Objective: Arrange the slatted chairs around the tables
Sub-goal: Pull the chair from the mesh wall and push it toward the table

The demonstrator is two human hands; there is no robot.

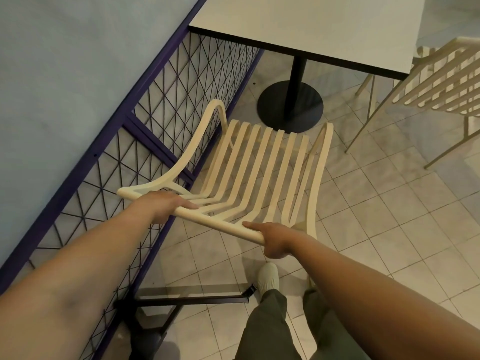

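Nearest the camera, a pale shoe point(267, 278) stands on the tiled floor point(389, 203). Both arms reach forward to the top rail point(220, 223) of a cream slatted chair point(259, 172). The left hand point(166, 203) grips the rail near its left corner, fingers curled over it. The right hand point(275, 242) holds the rail's right end, thumb lying along the top and fingers wrapped underneath. The chair sits just beside a purple mesh fence point(181, 87) on its left, its seat facing the table point(311, 22), near the black round base point(289, 107). A second slatted chair point(441, 81) stands at the table's right side.
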